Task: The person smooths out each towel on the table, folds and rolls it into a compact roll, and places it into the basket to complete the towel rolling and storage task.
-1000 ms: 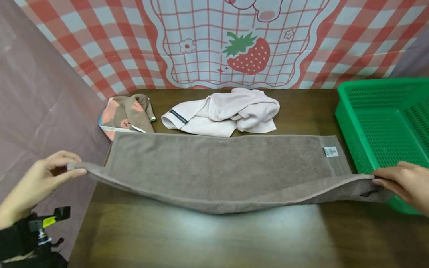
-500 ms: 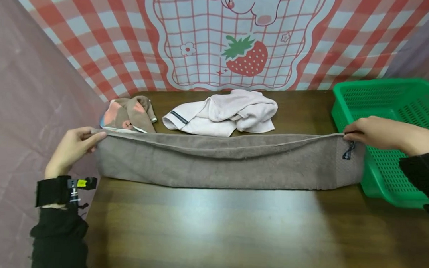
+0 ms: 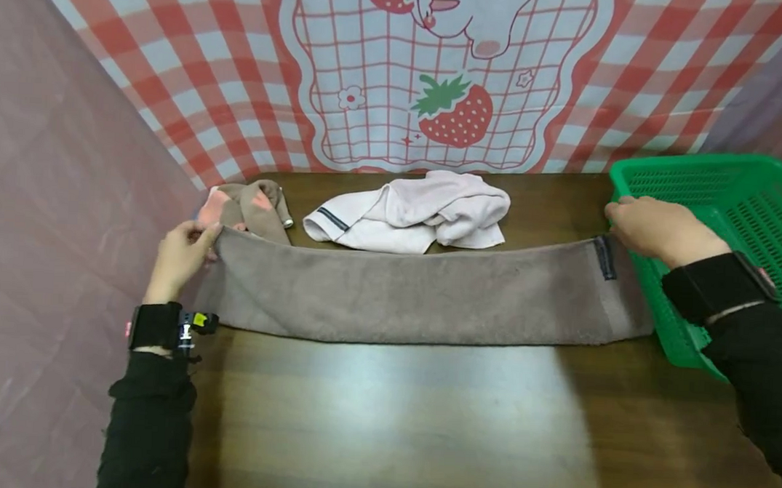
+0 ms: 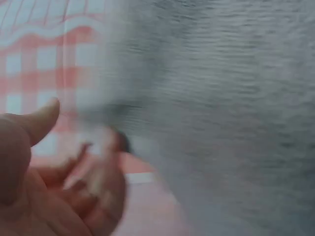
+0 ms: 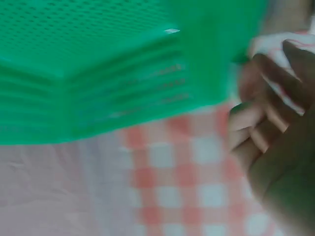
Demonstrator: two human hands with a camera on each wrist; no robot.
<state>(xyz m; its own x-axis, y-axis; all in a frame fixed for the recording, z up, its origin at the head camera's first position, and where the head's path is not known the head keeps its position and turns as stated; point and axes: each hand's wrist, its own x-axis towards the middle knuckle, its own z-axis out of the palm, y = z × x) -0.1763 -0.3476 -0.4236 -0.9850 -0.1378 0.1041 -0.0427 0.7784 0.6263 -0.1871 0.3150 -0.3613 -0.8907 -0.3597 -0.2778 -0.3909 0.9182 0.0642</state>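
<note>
A long grey-brown towel (image 3: 415, 296), folded over lengthwise, lies across the table with a dark tag (image 3: 604, 258) near its right end. My left hand (image 3: 182, 257) is at its far left corner. In the left wrist view that hand's thumb and fingers stand apart, with the blurred towel (image 4: 231, 118) beside them. Just beyond the far right corner is my right hand (image 3: 657, 226), next to the basket's near-left rim. Its fingers (image 5: 248, 123) are loosely bent in the right wrist view, with no cloth between them.
A green plastic basket (image 3: 709, 167) stands at the right, close against the towel's end. Behind the towel lie a crumpled white towel (image 3: 425, 209) and a brown and pink patterned cloth (image 3: 261, 205). A checked cloth backdrop (image 3: 241, 70) hangs behind the table (image 3: 383, 418).
Both hands have carried the towel's near edge away and laid it over the far half. The hands then came off its corners, and the right hand moved slightly farther back.
</note>
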